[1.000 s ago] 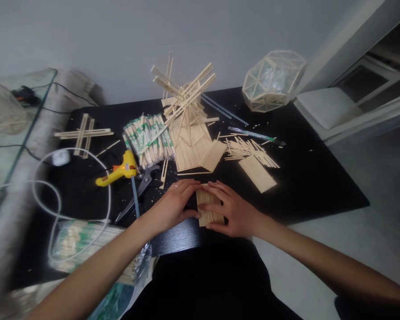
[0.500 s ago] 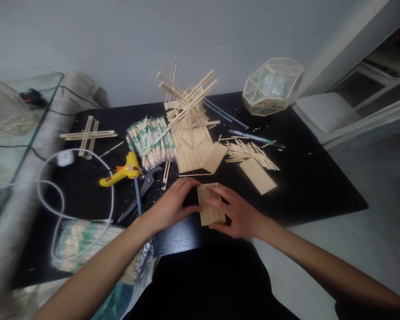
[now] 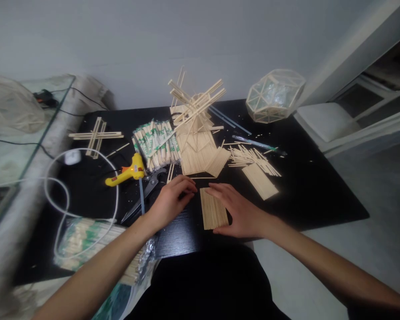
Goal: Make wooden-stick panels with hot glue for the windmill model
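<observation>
A small rectangular panel of thin wooden sticks [image 3: 214, 211] lies flat near the table's front edge. My right hand [image 3: 236, 209] spans it from the right, fingertips at its far edge and thumb at its near edge. My left hand [image 3: 175, 195] hovers just left of the panel, apart from it, with fingers loosely bent and nothing visible in them. Behind the hands stands a windmill-like model [image 3: 198, 115] made of sticks, on a stick base [image 3: 196, 155]. A smaller panel [image 3: 218, 161] leans on or overlaps the base's front right corner.
A yellow glue gun [image 3: 128, 172] and dark-handled cutters [image 3: 148, 191] lie left. Packed chopsticks [image 3: 158, 144], a stick cross [image 3: 96, 135] and a white cable [image 3: 116, 200] are around them. To the right are loose sticks [image 3: 253, 158], another panel [image 3: 260, 181] and a faceted frame [image 3: 275, 95].
My left hand has let go of the panel's left edge and drawn away slightly to the left. My right hand stays at the panel. The view has shifted a little.
</observation>
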A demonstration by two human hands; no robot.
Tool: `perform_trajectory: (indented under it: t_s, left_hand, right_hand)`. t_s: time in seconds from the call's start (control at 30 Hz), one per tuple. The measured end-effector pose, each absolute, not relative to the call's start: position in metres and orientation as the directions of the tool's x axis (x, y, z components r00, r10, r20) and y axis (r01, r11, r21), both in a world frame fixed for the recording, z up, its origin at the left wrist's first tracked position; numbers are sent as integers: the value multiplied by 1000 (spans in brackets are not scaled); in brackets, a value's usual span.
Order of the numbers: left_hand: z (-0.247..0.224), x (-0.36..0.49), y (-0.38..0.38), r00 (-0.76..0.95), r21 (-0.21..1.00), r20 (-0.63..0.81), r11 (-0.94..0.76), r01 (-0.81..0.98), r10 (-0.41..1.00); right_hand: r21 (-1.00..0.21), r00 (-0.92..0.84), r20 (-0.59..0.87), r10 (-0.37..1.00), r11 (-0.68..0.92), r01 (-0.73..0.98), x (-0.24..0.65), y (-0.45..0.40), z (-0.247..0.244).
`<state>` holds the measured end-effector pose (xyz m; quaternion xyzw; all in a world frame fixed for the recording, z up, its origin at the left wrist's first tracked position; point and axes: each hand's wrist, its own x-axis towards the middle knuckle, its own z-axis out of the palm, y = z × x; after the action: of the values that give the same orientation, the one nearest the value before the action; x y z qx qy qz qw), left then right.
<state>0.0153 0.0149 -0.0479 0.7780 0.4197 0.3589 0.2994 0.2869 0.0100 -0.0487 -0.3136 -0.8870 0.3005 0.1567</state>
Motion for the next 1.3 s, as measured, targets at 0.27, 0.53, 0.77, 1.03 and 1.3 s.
perform_trajectory:
  t_s: [0.27,0.53,0.77,1.03,1.3]
  left_hand:
    - [-24,18,16,189,978,-37,-3,208,981]
    - [7,23,31,314,970,-241,235,57,918]
    - [-6,18,53,329,971,-233,237,28,915]
    - [-30,10,52,275,973,-227,230,22,934]
    - [-26,2,60,238,976,-153,108,192,959]
  right_hand:
    - [-570,-664,370,649,723,389,275,40,-13]
    - [-400,-694,532,485,866,299,247,70,-3]
    - [-501,-617,563,550,820,275,247,78,-19]
    - [-979,-484,113,868,180,94,243,73,-50]
    - [-980,-406,88,910,153,130,239,72,-54]
